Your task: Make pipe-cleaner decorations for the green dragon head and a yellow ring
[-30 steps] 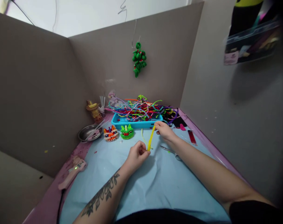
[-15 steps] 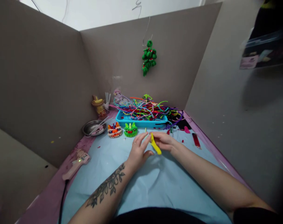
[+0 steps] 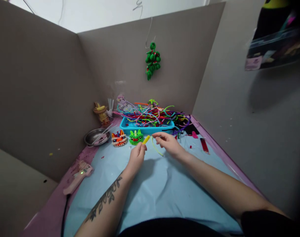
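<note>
In the head view my left hand is closed around a short, thick yellow pipe-cleaner piece, whose free end points up and to the right. My right hand pinches the upper end of a thin yellow-green pipe cleaner that curves down toward the blue sheet. The hands are a little apart. Just beyond my left hand stands a green fuzzy animal head, with an orange one to its left.
A blue tray heaped with coloured pipe cleaners stands at the back. Leftward are a metal bowl, a pink corded tool and a cup. A red object lies right. Grey partitions surround the table.
The hands have moved apart. The yellow piece, formerly between them, is now in my left hand alone. My right hand now has a thin yellow-green pipe cleaner. The view has shifted slightly.
</note>
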`<state>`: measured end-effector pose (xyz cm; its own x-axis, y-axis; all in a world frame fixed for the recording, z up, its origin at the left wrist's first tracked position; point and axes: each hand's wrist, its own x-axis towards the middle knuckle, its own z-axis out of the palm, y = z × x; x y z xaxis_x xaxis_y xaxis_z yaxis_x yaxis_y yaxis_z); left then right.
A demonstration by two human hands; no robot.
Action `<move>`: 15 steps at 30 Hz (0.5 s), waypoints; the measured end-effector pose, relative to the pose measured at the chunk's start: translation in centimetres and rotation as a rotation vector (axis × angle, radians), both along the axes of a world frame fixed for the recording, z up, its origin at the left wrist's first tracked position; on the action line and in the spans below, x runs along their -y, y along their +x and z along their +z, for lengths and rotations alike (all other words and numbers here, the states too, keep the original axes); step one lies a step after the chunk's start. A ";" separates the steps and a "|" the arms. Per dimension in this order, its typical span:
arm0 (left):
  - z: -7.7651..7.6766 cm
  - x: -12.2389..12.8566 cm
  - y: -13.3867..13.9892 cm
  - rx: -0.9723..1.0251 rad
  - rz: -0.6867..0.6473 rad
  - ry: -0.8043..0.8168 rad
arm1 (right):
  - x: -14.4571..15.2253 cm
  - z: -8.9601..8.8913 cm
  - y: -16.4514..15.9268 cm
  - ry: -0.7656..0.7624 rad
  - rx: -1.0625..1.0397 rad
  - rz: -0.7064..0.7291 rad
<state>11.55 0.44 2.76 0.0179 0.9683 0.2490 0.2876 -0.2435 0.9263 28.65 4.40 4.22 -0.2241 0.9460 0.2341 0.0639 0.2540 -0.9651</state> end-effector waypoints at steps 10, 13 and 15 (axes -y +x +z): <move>0.2 1.4 1.9 0.583 -0.478 -0.562 | 0.0 0.5 0.3 0.183 0.031 0.049; 0.4 1.4 1.5 0.645 -0.500 -0.617 | -0.2 0.2 0.4 0.078 -0.030 0.110; 0.4 1.3 1.4 0.644 -0.518 -0.647 | -0.3 0.1 0.5 0.046 -0.042 0.139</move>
<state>12.95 -0.87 3.20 0.5159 0.8320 -0.2040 -0.3037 0.4003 0.8646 29.16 4.71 4.28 -0.3411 0.8946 0.2887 -0.0147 0.3020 -0.9532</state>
